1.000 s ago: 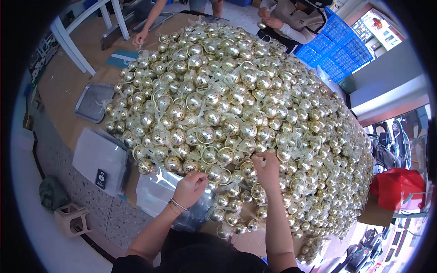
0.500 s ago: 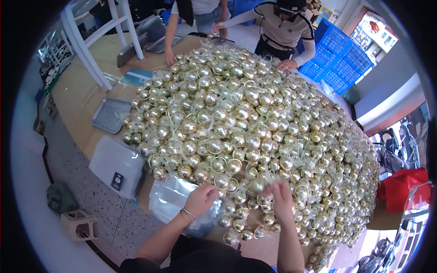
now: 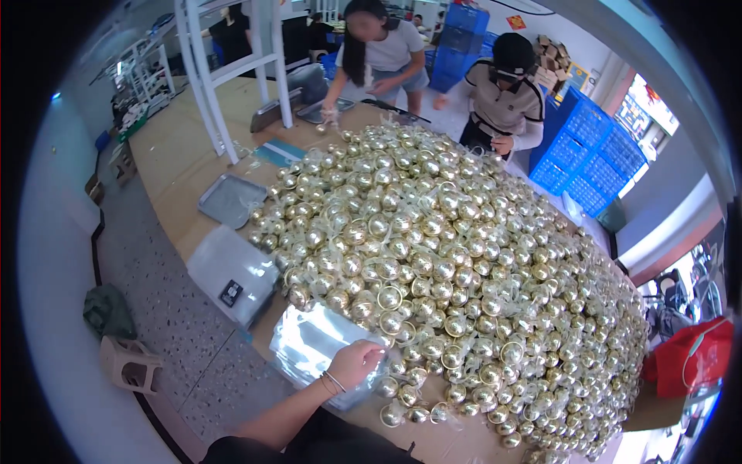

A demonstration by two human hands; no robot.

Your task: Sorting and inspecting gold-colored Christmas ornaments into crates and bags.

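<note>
My left hand [image 3: 357, 365], a band round its wrist, hovers over a stack of clear plastic bags [image 3: 305, 340] at the near edge of the table. Its fingers are curled in, and I cannot make out whether anything small is between them. Right beside it starts a great heap of shiny gold balls [image 3: 440, 267], many with clear wrapping or ribbon on them. A few loose gold balls [image 3: 392, 415] lie at the heap's near edge. My right hand is outside the picture.
Another stack of clear bags [image 3: 224, 263] with a small black card lies left, near a grey metal tray [image 3: 232, 199]. A white frame [image 3: 209, 77] stands on the table. Across it are two people [image 3: 386, 54] [image 3: 506, 97]; blue crates [image 3: 591, 147] stand behind at the right.
My right hand, which was over the gold balls, has left the picture. The view has tilted up, showing more of the people. One person's hand has drawn back from the heap.
</note>
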